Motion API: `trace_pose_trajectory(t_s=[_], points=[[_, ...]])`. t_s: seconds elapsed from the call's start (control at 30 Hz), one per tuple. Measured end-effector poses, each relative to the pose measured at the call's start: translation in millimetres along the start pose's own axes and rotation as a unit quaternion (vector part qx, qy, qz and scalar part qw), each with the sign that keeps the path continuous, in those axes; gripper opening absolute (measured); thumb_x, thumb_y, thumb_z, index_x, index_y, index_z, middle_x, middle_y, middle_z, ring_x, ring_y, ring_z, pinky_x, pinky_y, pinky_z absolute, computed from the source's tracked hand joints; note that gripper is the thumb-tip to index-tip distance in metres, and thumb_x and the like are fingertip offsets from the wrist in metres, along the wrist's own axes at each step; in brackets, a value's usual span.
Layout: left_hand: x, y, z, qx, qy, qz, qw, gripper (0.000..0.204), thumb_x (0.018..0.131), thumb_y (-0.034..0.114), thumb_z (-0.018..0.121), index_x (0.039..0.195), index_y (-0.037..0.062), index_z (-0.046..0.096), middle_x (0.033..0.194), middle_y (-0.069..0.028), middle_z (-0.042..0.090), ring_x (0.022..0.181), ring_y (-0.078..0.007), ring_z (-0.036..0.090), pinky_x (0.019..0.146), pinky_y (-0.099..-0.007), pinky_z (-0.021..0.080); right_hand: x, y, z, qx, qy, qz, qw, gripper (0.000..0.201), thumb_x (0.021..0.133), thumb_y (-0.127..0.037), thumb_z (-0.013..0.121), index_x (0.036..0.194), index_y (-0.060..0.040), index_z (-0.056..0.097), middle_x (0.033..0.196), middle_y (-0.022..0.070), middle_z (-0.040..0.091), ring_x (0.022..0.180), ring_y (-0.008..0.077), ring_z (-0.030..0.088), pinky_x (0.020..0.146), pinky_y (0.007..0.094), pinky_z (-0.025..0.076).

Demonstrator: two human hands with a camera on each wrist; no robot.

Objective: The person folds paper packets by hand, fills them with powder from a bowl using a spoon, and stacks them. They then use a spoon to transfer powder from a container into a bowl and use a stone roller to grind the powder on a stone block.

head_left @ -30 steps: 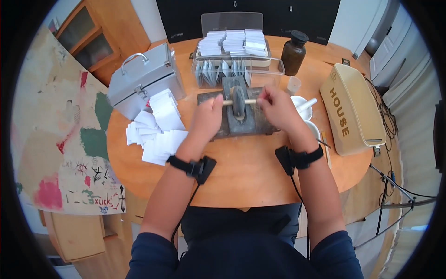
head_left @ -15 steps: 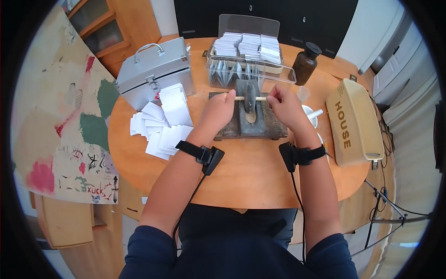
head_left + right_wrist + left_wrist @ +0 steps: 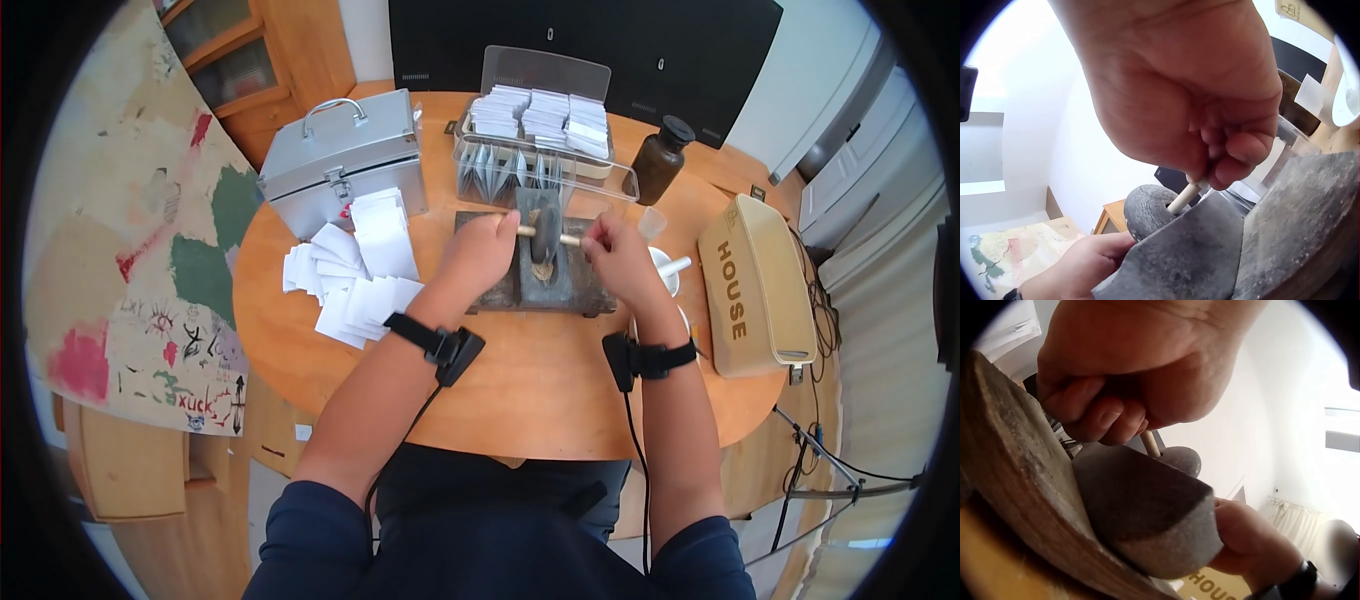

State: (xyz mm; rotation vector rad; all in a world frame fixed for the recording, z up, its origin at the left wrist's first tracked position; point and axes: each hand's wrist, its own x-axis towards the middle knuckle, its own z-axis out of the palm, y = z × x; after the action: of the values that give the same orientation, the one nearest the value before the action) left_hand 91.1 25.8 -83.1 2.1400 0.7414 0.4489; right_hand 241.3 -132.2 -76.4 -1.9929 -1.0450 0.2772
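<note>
Beside the wheel (image 3: 545, 238), both hands (image 3: 482, 252) (image 3: 627, 265) curl round its rod (image 3: 570, 240).

On my feed the person wears a navy short-sleeved top (image 3: 500, 550) and dark trousers (image 3: 490, 487). I count 2 black wrist straps (image 3: 668, 360), 2 angular black housings (image 3: 461, 357) and 2 thin black cables (image 3: 638, 460).

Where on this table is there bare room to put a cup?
The widest bare patch on the table runs from the stone grinder to the near edge, between the forearms. A smaller one separates the brown bottle from the tan bin. It's crowded behind the grinder, with the clear box, and around the white bowl by the right hand.
</note>
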Motion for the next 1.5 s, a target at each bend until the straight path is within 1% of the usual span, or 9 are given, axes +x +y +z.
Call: trace_pose_trajectory(t_s=[0.1, 0.23, 0.3, 0.47, 0.53, 0.8, 0.87, 1.1, 1.5], points=[[-14.7, 1.6, 4.0, -0.008, 0.002, 0.012, 1.000, 0.050, 0.102, 0.040, 0.038, 0.087, -0.0012, 0.063, 0.086, -0.0250, 0.065, 0.088, -0.0442, 0.061, 0.076, -0.0488, 0.047, -11.5, 4.5, -0.5, 0.000, -0.015, -0.010, 1.000, 0.008, 0.091, -0.006, 0.059, 0.087, -0.0006, 0.055, 0.071, 0.0037, 0.059, 0.067, 0.0116, 0.055, 0.061, 0.0281, 0.045], [4.8, -9.0, 8.1, -0.029, 0.010, 0.010, 0.999, 0.050, 0.101, 0.040, 0.040, 0.087, -0.0024, 0.062, 0.085, -0.0254, 0.065, 0.087, -0.0433, 0.062, 0.076, -0.0474, 0.047, -2.8, -0.5, 1.6, -0.006, -0.009, 0.027, 1.000, 0.009, 0.090, -0.005, 0.061, 0.086, -0.0001, 0.055, 0.072, 0.0047, 0.060, 0.067, 0.0124, 0.056, 0.061, 0.0288, 0.046], [12.5, -9.4, 5.4, -0.056, -0.017, -0.029, 0.998, 0.050, 0.101, 0.040, 0.041, 0.087, -0.0029, 0.062, 0.083, -0.0248, 0.064, 0.084, -0.0427, 0.062, 0.075, -0.0466, 0.047, 4.1, -0.5, 3.4, 0.028, 0.015, 0.052, 0.998, 0.010, 0.087, -0.011, 0.062, 0.086, -0.0013, 0.058, 0.075, 0.0178, 0.064, 0.073, 0.0303, 0.063, 0.067, 0.0395, 0.049], [3.5, -18.1, 10.7, -0.091, -0.023, -0.019, 0.995, 0.050, 0.101, 0.040, 0.042, 0.083, -0.0039, 0.058, 0.073, -0.0219, 0.061, 0.073, -0.0402, 0.059, 0.071, -0.0449, 0.046, -7.1, -11.5, 0.4, -0.035, 0.033, -0.010, 0.999, 0.009, 0.087, -0.010, 0.060, 0.089, -0.0011, 0.058, 0.078, 0.0213, 0.064, 0.076, 0.0380, 0.064, 0.069, 0.0438, 0.049], [2.3, -25.4, 14.8, -0.146, -0.015, -0.010, 0.989, 0.046, 0.102, 0.041, 0.046, 0.072, 0.0066, 0.050, 0.060, 0.0025, 0.043, 0.055, -0.0094, 0.039, 0.052, -0.0297, 0.034, -12.5, -16.1, 3.0, -0.040, 0.028, 0.008, 0.999, 0.009, 0.087, -0.009, 0.060, 0.089, -0.0010, 0.057, 0.079, 0.0221, 0.064, 0.078, 0.0400, 0.063, 0.070, 0.0450, 0.049], [-1.1, -23.0, 9.2, -0.186, -0.065, -0.057, 0.979, 0.042, 0.102, 0.039, 0.047, 0.073, 0.0089, 0.050, 0.062, 0.0033, 0.042, 0.054, -0.0080, 0.038, 0.049, -0.0281, 0.032, -13.3, -16.2, -2.3, -0.013, 0.033, -0.017, 0.999, 0.011, 0.088, -0.010, 0.060, 0.087, 0.0008, 0.057, 0.076, 0.0201, 0.064, 0.073, 0.0367, 0.063, 0.066, 0.0426, 0.048], [-1.8, -29.5, 14.9, -0.165, -0.031, -0.031, 0.985, 0.052, 0.101, 0.042, 0.044, 0.079, -0.0041, 0.056, 0.067, -0.0167, 0.056, 0.064, -0.0291, 0.054, 0.067, -0.0430, 0.044, -15.5, -15.0, -0.2, 0.009, 0.011, 0.016, 1.000, 0.012, 0.088, -0.010, 0.060, 0.087, 0.0012, 0.057, 0.076, 0.0198, 0.064, 0.072, 0.0352, 0.063, 0.066, 0.0414, 0.048], [3.4, -21.5, 7.0, -0.019, -0.031, -0.009, 0.999, 0.051, 0.101, 0.039, 0.040, 0.083, -0.0047, 0.059, 0.080, -0.0243, 0.063, 0.081, -0.0426, 0.060, 0.074, -0.0464, 0.046, -1.2, -7.8, 0.5, 0.008, 0.033, -0.011, 0.999, 0.009, 0.086, -0.008, 0.061, 0.086, 0.0001, 0.058, 0.078, 0.0199, 0.064, 0.072, 0.0327, 0.063, 0.066, 0.0401, 0.049], [-11.5, -8.3, -2.0, 0.002, -0.025, 0.023, 0.999, 0.049, 0.101, 0.038, 0.039, 0.084, -0.0033, 0.060, 0.085, -0.0271, 0.063, 0.086, -0.0461, 0.059, 0.077, -0.0502, 0.046, -10.9, -0.8, 0.7, 0.027, 0.012, -0.017, 0.999, 0.011, 0.087, -0.010, 0.063, 0.087, -0.0003, 0.059, 0.073, 0.0155, 0.063, 0.070, 0.0296, 0.062, 0.066, 0.0387, 0.049]])
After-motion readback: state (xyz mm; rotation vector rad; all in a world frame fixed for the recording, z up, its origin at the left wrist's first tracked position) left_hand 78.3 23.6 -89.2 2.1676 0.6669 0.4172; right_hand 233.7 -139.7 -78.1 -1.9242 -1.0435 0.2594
